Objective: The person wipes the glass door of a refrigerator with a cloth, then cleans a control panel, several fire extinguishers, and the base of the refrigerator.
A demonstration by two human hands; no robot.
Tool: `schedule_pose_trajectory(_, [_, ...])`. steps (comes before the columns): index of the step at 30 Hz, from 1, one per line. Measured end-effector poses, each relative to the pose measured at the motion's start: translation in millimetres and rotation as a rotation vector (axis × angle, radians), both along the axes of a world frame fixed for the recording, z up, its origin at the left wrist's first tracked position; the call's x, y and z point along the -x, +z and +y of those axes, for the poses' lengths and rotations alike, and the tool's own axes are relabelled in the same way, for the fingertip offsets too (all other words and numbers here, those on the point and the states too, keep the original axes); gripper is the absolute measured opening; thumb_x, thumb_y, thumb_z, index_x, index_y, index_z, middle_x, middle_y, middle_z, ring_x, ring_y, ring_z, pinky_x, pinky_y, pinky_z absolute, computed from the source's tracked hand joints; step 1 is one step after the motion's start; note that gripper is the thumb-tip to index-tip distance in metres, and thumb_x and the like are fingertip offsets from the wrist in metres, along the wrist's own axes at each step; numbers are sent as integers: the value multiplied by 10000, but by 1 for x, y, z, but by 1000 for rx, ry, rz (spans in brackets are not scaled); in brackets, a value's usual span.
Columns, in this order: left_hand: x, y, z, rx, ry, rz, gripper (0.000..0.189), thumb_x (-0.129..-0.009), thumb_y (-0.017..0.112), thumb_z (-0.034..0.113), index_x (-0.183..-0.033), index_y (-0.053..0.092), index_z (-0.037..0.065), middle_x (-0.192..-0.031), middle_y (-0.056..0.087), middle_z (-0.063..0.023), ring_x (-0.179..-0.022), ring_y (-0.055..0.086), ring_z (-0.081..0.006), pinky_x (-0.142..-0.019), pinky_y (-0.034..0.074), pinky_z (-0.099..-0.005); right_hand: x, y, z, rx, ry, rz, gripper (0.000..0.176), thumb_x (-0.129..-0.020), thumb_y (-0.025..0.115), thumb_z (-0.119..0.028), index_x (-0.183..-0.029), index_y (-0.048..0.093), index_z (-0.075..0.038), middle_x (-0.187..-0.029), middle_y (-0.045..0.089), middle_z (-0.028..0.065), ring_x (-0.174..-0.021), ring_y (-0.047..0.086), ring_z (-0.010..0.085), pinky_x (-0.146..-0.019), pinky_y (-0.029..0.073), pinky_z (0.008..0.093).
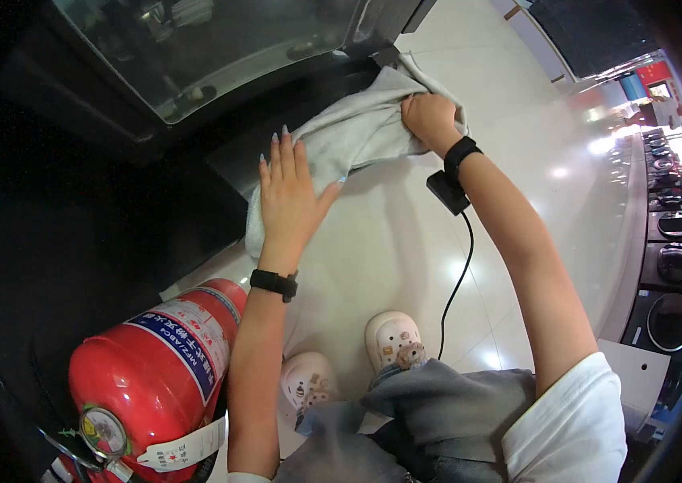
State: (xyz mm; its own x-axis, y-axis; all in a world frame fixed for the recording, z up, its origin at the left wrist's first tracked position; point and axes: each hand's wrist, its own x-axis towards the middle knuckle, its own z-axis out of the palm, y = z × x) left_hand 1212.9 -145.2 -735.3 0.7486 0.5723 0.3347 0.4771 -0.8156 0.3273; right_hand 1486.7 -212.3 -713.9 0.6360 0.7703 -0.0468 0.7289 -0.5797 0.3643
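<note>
A pale grey cloth [357,121] lies draped along the lower front edge of a black cabinet [260,153] with a glass panel [220,48]. My left hand [290,189] rests flat on the cloth's near end, its fingers stretched out and a little apart. At the cloth's far end, my right hand [431,121] is closed around a bunched fold near the cabinet's corner. A black band circles each wrist, and a small black box [447,191] with a cable hangs by the right one.
A red fire extinguisher [156,362] stands close by my left forearm. Below me are my shoes [393,338] on the glossy tiled floor [510,161]. The black cable [462,278] runs down toward my legs. A row of washing machines [671,266] lines the right side.
</note>
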Motion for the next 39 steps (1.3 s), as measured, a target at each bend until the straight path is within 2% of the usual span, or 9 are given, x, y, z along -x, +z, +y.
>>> schedule_pose_trajectory(5, [1,0,-2,7,7,9,774,-768,601,462,-1297,348,-42,-1410,272,-228,-1312,263,-341,-1057,203,-481,26,2,-22,-80,127,-12,418,-866,371,-285,-720,652,-10,-731,646,172,-649,631,319,-576,503,420])
schedule_pose_trajectory(8, [1,0,-2,3,1,3,789,-759,613,459,-1304,339,-42,-1415,264,-225,-1316,256,-340,-1062,195,-480,44,5,-24,-15,76,-98,454,-856,387,-328,-969,578,68,-1016,587,230,-936,542,367,-786,464,428])
schedule_pose_trajectory(13, [9,-5,-3,1,53,59,817,-739,647,429,-1326,315,-32,-1414,267,-219,-1321,245,-337,-1068,188,-472,86,-27,-19,-345,422,-4,447,-825,432,-300,-1016,560,84,-1181,484,263,-1111,449,377,-925,387,461])
schedule_pose_trajectory(17, [47,-36,-12,-240,178,236,813,-724,658,419,-1345,319,17,-1411,270,-220,-1322,243,-336,-1066,184,-488,179,1,3,347,858,143,571,-804,440,-354,-1257,458,-7,-1392,323,202,-1244,296,461,-1040,219,539])
schedule_pose_trajectory(18, [61,-35,-18,-54,240,16,733,-764,609,366,-1352,321,39,-1406,279,-218,-1334,218,-336,-1064,190,-486,194,-8,2,341,867,143,571,-804,440,-354,-1257,458,-7,-1392,323,202,-1244,296,461,-1040,219,539])
schedule_pose_trajectory(20, [78,-27,-23,123,301,-201,657,-803,560,313,-1360,322,60,-1401,288,-215,-1346,193,-336,-1061,196,-484,210,-26,2,-373,896,421,487,-771,468,-261,-1199,491,-29,-1362,362,178,-1177,364,409,-1036,213,536])
schedule_pose_trajectory(25, [70,-19,-18,-6,352,95,716,-758,601,357,-1359,333,74,-1396,275,-242,-1341,189,-363,-1046,199,-522,172,-29,34,-298,843,502,512,-824,435,-316,-1277,440,-77,-1380,371,91,-1225,343,364,-1061,178,519])
schedule_pose_trajectory(30, [34,-7,12,117,320,43,785,-757,614,335,-1318,288,-106,-1399,247,-266,-1341,168,-378,-1068,151,-525,101,-40,80,-462,641,349,496,-896,371,-385,-1301,433,-106,-1324,438,111,-1232,363,321,-1066,208,452])
schedule_pose_trajectory(39, [-5,-11,53,-6,387,191,773,-791,551,374,-1334,259,-93,-1399,248,-272,-1332,203,-368,-1074,158,-511,76,-35,105,-435,642,378,469,-893,371,-406,-1222,523,-108,-1198,546,139,-1154,447,312,-1010,278,411])
